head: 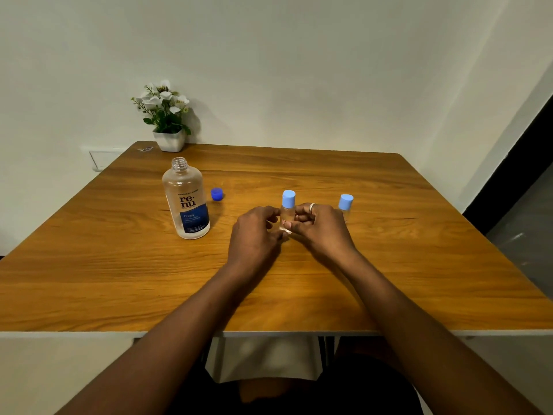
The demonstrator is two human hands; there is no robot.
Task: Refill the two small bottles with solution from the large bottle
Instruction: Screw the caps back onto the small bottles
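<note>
– Two small bottles to fill: how far had it got?

– Barely begun, I'd judge. The large bottle (187, 205) stood open on the table (119, 280), left of the middle, with its dark blue cap (217, 194) lying just beside it on the right. Both small bottles wore their light blue caps, so neither could have been getting any solution at that moment.

– Where were they?

– One small bottle (288, 212) stood upright about the middle of the table, between the two hands. The other small bottle (344, 209) stood near it, toward the right edge, partly hidden behind the right hand (323, 232) and untouched.

– And the fingers?

– The right hand's were curled round the middle one, thumb (288, 225) pressed across its front. The left hand (254, 235) had its fingers bent in against the other side, thumb low by the base; it looked to be gripping too, though the contact was hard to make out.

– Anything inside it?

– Too clear to tell.

– So what was left?

– Nearly everything, as I read it: uncap this one, pour, recap, then the same for the second, and close the large bottle.
</note>
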